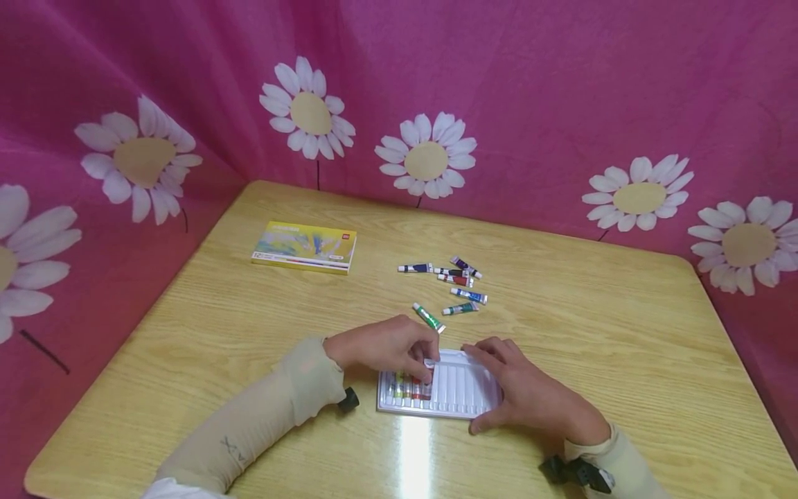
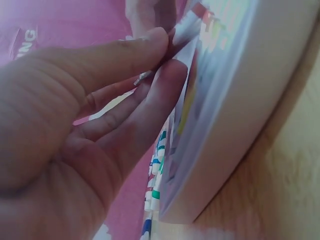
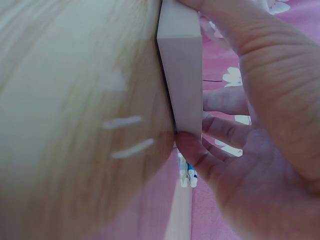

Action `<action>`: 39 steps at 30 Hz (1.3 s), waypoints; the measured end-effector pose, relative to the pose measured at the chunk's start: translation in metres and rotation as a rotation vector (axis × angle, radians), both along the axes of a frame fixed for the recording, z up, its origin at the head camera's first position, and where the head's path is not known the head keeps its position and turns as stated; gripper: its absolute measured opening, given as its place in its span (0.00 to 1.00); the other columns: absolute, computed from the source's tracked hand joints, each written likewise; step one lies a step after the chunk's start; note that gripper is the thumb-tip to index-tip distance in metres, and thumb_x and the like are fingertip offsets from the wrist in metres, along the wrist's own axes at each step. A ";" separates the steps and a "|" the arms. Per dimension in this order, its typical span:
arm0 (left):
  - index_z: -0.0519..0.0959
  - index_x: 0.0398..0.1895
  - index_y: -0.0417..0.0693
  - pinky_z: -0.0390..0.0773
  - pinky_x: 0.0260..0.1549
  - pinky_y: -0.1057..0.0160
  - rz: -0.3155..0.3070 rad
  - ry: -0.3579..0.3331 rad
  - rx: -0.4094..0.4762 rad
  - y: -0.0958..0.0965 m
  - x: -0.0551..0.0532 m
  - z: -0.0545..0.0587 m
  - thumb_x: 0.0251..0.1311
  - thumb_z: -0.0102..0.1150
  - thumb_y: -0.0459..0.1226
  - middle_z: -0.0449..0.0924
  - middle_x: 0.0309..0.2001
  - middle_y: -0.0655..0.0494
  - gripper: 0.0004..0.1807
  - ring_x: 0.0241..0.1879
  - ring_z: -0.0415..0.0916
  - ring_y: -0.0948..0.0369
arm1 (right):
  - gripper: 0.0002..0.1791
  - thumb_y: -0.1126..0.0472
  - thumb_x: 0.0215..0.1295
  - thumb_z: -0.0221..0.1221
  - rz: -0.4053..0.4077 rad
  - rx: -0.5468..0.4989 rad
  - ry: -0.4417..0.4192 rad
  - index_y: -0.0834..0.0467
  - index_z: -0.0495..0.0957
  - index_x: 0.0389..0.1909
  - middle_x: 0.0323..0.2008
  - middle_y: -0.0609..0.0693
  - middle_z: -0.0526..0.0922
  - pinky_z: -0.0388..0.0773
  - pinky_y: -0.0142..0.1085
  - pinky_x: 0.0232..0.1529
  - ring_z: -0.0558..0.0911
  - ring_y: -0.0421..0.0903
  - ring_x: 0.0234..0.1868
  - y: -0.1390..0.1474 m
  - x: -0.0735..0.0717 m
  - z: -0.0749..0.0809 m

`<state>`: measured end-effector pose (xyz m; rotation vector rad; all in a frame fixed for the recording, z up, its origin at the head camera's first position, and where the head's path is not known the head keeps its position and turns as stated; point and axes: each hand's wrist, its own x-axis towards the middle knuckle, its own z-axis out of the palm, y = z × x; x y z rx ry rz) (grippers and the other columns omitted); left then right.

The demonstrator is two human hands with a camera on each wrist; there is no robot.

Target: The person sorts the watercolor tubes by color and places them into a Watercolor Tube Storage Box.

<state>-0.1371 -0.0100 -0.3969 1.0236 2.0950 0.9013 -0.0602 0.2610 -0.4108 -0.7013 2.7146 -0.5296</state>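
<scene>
A white plastic paint tray (image 1: 464,391) lies on the table, with several paint tubes (image 1: 408,393) side by side in its left slots. My left hand (image 1: 389,344) is over the tray, pinching a brownish-red paint tube (image 2: 185,32) between thumb and fingers. That tube's cap end points down into the tray in the left wrist view, and fingers hide part of it. At the tray's right end, my right hand (image 1: 530,391) grips it, thumb on the near edge and fingers at the far edge. The tray's pale side wall (image 3: 182,80) shows in the right wrist view.
Beyond the tray lie loose paint tubes: a light green one (image 1: 429,318), a dark green one (image 1: 460,309), a blue one (image 1: 469,296) and several darker ones around a red one (image 1: 455,280). A yellow box (image 1: 303,247) rests at the back left. A pink flowered curtain (image 1: 524,104) surrounds the table.
</scene>
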 end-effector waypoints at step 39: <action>0.89 0.46 0.58 0.77 0.45 0.72 -0.151 0.314 -0.142 0.006 0.005 -0.001 0.69 0.66 0.44 0.82 0.40 0.67 0.07 0.39 0.75 0.71 | 0.64 0.22 0.41 0.71 -0.016 0.022 -0.021 0.49 0.64 0.77 0.70 0.49 0.68 0.75 0.52 0.69 0.69 0.50 0.69 0.001 0.000 0.001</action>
